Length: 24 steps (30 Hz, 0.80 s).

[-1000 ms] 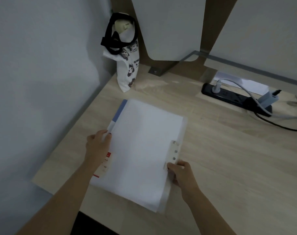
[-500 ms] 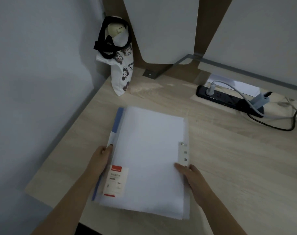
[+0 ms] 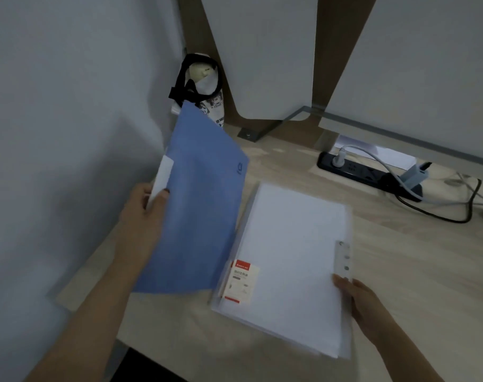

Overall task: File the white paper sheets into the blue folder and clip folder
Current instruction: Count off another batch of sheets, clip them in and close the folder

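Note:
My left hand [image 3: 145, 216] grips the blue folder [image 3: 199, 205] by its left edge and holds it tilted up off the desk, with a white strip showing at my thumb. The clear clip folder [image 3: 287, 260], holding white paper sheets and bearing a red-and-white label [image 3: 241, 281], lies flat on the desk to the right of the blue folder. My right hand [image 3: 357, 301] rests on the clip folder's right edge, just below its clip strip [image 3: 344, 260], fingers pressing down on it.
A printed tote bag [image 3: 204, 89] with black handles stands in the back left corner against the wall. A black power strip [image 3: 370, 175] with plugs and cables lies at the back right. The wooden desk [image 3: 416, 271] has a wall along its left side.
The blue folder, earlier lying under the clip folder, has been pulled out to the left and lifted by my left hand. The clip folder has stayed on the desk under my right hand.

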### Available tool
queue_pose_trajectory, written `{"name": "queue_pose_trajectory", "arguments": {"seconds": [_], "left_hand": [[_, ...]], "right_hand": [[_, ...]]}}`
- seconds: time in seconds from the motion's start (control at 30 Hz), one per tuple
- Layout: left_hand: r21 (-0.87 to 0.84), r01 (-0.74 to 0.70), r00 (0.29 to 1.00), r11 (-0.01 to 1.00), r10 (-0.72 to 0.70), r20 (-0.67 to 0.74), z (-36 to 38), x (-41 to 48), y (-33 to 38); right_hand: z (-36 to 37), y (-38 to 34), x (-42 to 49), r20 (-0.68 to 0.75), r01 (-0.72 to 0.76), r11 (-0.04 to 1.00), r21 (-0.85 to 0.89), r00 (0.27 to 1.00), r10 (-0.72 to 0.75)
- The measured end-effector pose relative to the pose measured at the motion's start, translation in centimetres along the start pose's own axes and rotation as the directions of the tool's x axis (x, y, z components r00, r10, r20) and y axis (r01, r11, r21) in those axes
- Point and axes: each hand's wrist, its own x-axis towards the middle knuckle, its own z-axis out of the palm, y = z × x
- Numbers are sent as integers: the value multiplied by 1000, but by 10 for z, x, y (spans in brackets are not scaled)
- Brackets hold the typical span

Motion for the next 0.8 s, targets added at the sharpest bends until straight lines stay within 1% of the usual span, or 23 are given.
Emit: {"name": "queue_pose_trajectory", "arguments": {"seconds": [0.07,0.13,0.17,0.2,0.27,0.37,0.43,0.47,0.53,0.57,0.6,0.67,0.73,0.8], "left_hand": [[-37,-43,999,998,43,6,-5,-3,27],[-108,-57,998,993,60,26,-5,-7,47],[-144,-46,997,989,55,60,0,-8,52],[-172,-18,993,985,38,113,7,-9,56],[-191,49,971,980,-2,239,31,-17,54],[-166,151,917,975,-75,393,83,-35,38],[-121,226,874,967,-146,464,118,-47,20],[-83,236,868,968,-172,466,131,-52,9],[67,180,898,981,-192,397,151,-61,-17],[120,162,916,979,-195,352,157,-64,-28],[138,199,911,970,-235,339,158,-67,-37],[83,316,861,945,-322,394,158,-73,-45],[25,348,829,937,-320,458,158,-77,-49],[15,365,819,931,-329,471,157,-72,-49]], "right_hand": [[-8,2,3,-65,-10,999,-33,998,8],[-14,6,4,-80,-5,1000,-22,997,3],[-11,5,1,-95,-8,1000,1,995,8],[-10,4,-2,-101,-2,1000,23,995,4],[-9,3,-4,-124,-4,991,137,992,21],[-13,1,-5,-130,-64,964,257,986,100],[-19,2,-7,-81,-114,935,336,985,150],[-20,1,-8,-37,-126,923,363,988,150],[-20,4,-8,-7,-116,939,325,992,125],[-17,3,-10,5,-75,953,294,997,77],[-14,3,-11,20,-36,964,263,999,32],[-9,6,-11,42,-20,980,198,999,12],[-4,8,-14,41,-65,981,184,997,58],[2,12,-17,60,-78,971,225,996,66]]}}
